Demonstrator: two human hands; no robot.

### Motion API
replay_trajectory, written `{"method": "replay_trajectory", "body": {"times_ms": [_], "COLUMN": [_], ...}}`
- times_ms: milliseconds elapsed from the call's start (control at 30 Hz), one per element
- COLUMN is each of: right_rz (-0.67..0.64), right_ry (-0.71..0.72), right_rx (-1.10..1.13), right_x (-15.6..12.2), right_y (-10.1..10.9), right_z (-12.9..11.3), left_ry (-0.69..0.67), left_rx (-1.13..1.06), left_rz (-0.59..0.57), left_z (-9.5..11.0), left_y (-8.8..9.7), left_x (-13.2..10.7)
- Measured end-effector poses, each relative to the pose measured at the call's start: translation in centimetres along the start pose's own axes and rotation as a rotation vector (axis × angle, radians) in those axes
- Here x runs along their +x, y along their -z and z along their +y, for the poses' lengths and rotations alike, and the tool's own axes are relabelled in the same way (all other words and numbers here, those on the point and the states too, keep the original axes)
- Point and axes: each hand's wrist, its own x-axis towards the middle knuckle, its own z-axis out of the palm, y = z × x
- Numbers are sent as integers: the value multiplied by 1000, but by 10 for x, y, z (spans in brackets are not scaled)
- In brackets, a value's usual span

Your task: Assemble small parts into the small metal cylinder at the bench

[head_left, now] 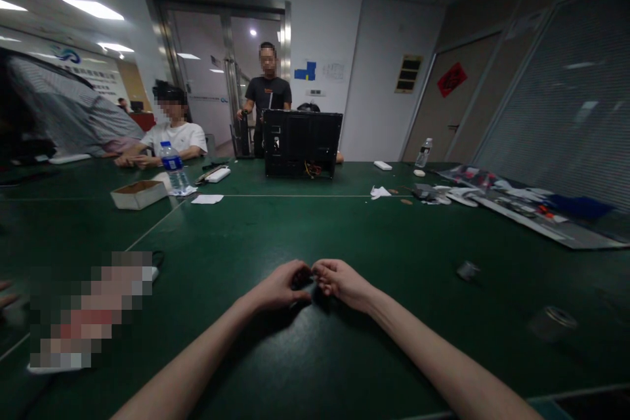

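Over the middle of the green table (305,230), my two hands meet, with their fingertips almost touching. My left hand (281,285) has its fingers curled and its thumb held apart from them; the space between looks dark, and I see nothing held there. The thumb and fingers of my right hand (342,283) are pinched together. Whatever small thing they may hold is too small and dark to name. To the right lie a small metal cylinder (467,270) and a larger blurred metal cylinder (554,323), both apart from my hands.
A black computer case (302,143) stands at the far side, with a person (268,88) behind it. Another person (177,134) sits at the far left. On the left are a water bottle (173,169) and an open box (139,194). Papers and parts cover a board (566,236) at right.
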Motion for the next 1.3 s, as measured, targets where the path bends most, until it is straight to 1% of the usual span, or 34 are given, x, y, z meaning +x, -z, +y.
{"method": "replay_trajectory", "body": {"times_ms": [67, 167, 367, 500, 800, 967, 1300], "right_rz": [-9, -12, -8, 1, 0, -1, -35], "right_ry": [-43, -75, -48, -37, -8, -11, 1], "right_rx": [112, 201, 282, 280, 275, 235, 258], "right_x": [0, -1, -4, -5, -3, -5, -9], "right_y": [-3, -4, -5, -6, -3, -4, -7], "right_z": [0, -2, -8, -9, -3, -5, -10], "left_ry": [-7, -6, -23, -25, -28, -29, -2], "left_rx": [11, 0, -19, -40, -32, -31, -3], "left_rz": [1, -5, -9, -17, -15, -12, -5], "left_z": [-1, -2, -3, -3, -6, -6, -2], "left_y": [0, 0, 0, -1, -2, -2, -1], "left_x": [0, 1, 2, 3, 3, 3, 2]}}
